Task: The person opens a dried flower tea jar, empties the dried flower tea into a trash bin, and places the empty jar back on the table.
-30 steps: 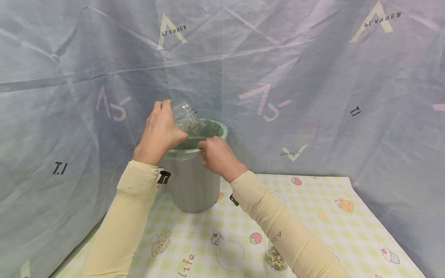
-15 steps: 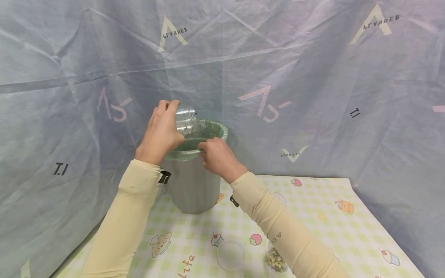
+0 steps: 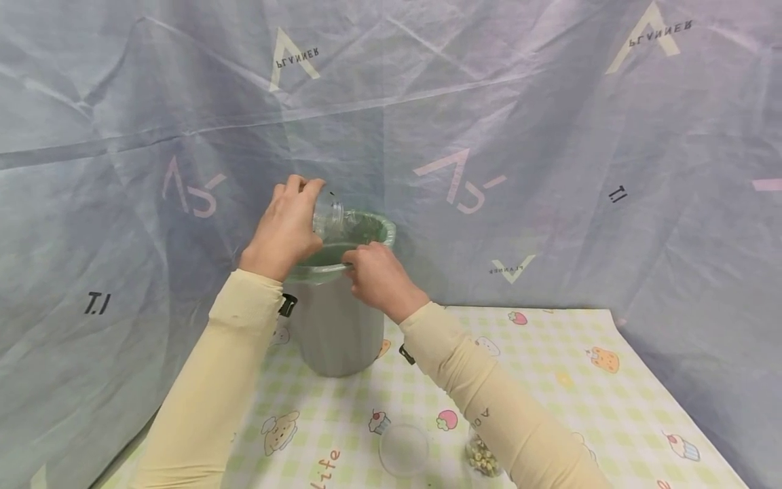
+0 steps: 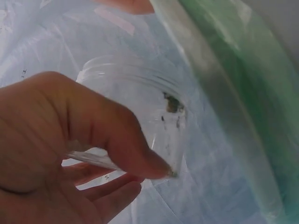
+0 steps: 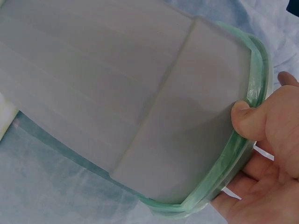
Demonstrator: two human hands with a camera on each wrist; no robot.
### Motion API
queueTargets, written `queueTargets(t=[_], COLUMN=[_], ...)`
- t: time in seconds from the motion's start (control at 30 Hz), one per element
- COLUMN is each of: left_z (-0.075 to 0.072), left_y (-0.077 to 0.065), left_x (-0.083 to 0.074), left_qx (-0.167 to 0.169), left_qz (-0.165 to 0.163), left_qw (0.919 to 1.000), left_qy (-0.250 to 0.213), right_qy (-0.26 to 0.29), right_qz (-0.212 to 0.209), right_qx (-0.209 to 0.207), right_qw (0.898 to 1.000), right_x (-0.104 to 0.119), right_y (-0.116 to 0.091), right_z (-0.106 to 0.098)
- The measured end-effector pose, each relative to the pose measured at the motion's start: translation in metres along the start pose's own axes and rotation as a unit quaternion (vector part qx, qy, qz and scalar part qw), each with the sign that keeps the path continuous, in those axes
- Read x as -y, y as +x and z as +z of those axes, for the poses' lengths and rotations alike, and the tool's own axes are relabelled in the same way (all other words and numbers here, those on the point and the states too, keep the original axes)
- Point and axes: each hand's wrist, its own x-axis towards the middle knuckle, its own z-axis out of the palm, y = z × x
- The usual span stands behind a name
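A clear plastic jar [image 3: 328, 219] is tipped over the trash can [image 3: 341, 333], its threaded mouth toward the green bag-lined opening. My left hand [image 3: 287, 221] grips it, thumb along one side and fingers round the other. Inside the jar, a few small dark bits [image 4: 172, 103] cling near the mouth in the left wrist view. With my right hand [image 3: 381, 277] I pinch the can's near rim, thumb outside on the green trash bag [image 5: 229, 154] folded over it. The can stands upright on the checked tablecloth.
A round clear lid [image 3: 404, 449] lies on the cloth [image 3: 550, 407] near the front. Beside it, partly behind the right sleeve, a clear container [image 3: 482, 456] holds small yellowish dried pieces. Grey-blue fabric [image 3: 550, 170] hangs close behind and left of the can.
My left hand has rotated the jar, turning its mouth further down into the can, and shifted slightly right. My right hand keeps its hold on the rim.
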Motion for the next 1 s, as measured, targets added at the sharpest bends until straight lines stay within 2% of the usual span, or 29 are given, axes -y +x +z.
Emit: queueTargets(t=[0.27,0.47,0.6,0.77,1.0], left_z=[0.007,0.005,0.004,0.006,0.013], left_y=[0.008,0.011,0.014,0.018,0.022], left_x=[-0.001,-0.006,-0.010,-0.015,-0.014], left_qx=[0.043,0.083,0.110,0.154,0.164], left_qz=[0.026,0.034,0.024,0.003,-0.005], left_qw=[0.9971,0.9893,0.9813,0.9719,0.9696], left_qy=[0.057,0.116,0.156,0.178,0.182], right_qy=[-0.009,-0.018,-0.021,-0.018,-0.018], right_qz=[-0.004,-0.005,0.000,0.002,-0.003], right_qx=[-0.007,-0.007,-0.001,-0.002,-0.006], right_qw=[1.000,1.000,1.000,1.000,1.000], right_x=[-0.002,-0.002,-0.002,-0.002,-0.003], right_y=[0.000,0.001,0.001,0.001,-0.001], right_z=[0.003,0.003,0.003,0.004,0.004])
